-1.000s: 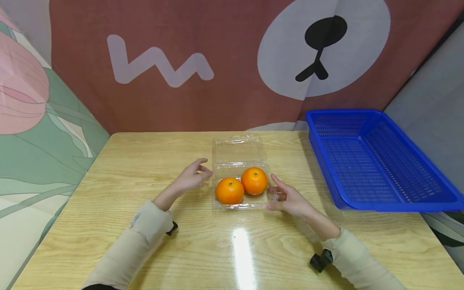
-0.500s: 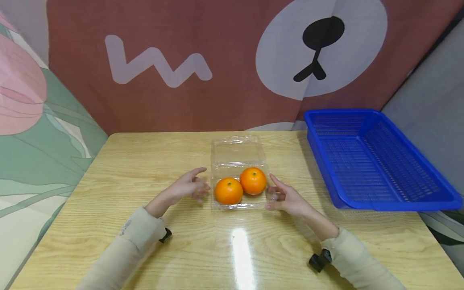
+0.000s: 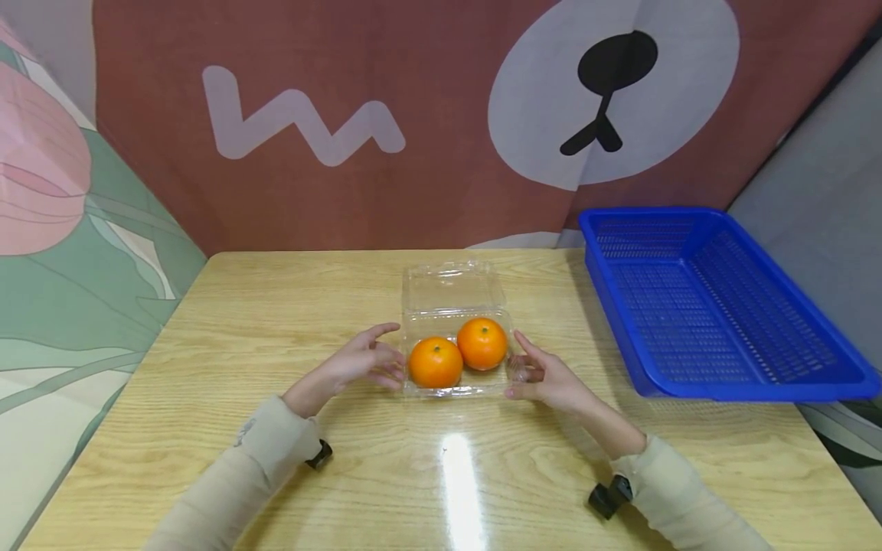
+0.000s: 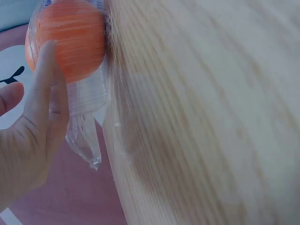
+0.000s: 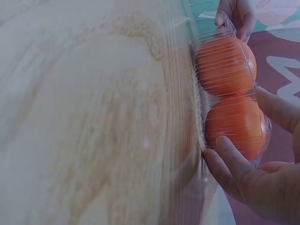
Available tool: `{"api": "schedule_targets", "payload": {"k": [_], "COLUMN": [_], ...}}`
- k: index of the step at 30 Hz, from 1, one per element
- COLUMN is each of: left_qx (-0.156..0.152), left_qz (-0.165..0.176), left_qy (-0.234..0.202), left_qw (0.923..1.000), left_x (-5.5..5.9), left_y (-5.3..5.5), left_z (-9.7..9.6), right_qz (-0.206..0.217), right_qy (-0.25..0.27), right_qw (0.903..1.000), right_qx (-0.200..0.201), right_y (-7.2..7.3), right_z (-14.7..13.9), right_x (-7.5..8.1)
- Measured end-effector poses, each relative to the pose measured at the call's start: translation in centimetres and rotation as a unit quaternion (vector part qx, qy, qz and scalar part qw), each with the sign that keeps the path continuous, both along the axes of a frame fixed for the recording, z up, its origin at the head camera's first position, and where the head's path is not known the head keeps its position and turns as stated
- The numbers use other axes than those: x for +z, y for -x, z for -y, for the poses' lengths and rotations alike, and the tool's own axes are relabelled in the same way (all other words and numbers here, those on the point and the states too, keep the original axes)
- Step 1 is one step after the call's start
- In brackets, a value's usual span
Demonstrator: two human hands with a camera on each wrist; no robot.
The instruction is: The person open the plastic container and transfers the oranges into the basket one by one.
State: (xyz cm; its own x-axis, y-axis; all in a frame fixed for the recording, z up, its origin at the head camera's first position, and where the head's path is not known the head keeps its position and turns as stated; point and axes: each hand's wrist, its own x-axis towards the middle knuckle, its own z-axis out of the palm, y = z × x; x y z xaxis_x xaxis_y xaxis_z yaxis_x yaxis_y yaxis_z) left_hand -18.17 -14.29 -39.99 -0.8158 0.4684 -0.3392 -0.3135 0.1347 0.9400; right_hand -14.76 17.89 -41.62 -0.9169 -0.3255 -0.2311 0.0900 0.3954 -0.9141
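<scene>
Head view: the left hand (image 3: 361, 361), fingers spread, is hovering at the left wall of the clear container (image 3: 427, 325), contact being unclear; the right hand (image 3: 556, 381) is gripping its right end. Two oranges (image 3: 436, 363) are sitting inside, the open container resting on the table (image 3: 372, 474).

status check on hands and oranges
Left hand open by the box's left side; right hand holds its right end. Two oranges inside, lid open. No obstruction seen.

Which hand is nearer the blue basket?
Right: the right hand is left of the blue plastic basket; the left hand is farther left, beyond the clear clamshell container.
</scene>
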Motion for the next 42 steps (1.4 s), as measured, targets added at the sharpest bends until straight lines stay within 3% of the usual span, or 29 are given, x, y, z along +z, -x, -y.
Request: {"api": "schedule_targets", "payload": {"k": [10,17,29,42], "left_qx": [0.016,0.024,0.024,0.018], "left_qz": [-0.006,-0.008,-0.007,-0.004], "left_qy": [-0.006,-0.004,-0.003,0.001], "left_qw": [0.9998,0.9997,0.9997,0.9998], "left_x": [-0.1,-0.4,-0.4,-0.2], "left_y": [-0.1,0.0,-0.1,-0.2], "left_z": [-0.8,-1.0,-0.8,-0.7], "right_qz": [-0.006,-0.050,-0.120,-0.182], "right_qy": [0.001,0.012,0.029,-0.007], "right_qw": [1.0000,0.9986,0.9905,0.9829], "right_qx": [-0.008,-0.015,-0.061,-0.029], "right_y": [0.0,0.1,0.9,1.8], "right_z": [-0.1,-0.5,-0.2,0.5], "right_x": [0.1,0.7,1.2,1.5]}}
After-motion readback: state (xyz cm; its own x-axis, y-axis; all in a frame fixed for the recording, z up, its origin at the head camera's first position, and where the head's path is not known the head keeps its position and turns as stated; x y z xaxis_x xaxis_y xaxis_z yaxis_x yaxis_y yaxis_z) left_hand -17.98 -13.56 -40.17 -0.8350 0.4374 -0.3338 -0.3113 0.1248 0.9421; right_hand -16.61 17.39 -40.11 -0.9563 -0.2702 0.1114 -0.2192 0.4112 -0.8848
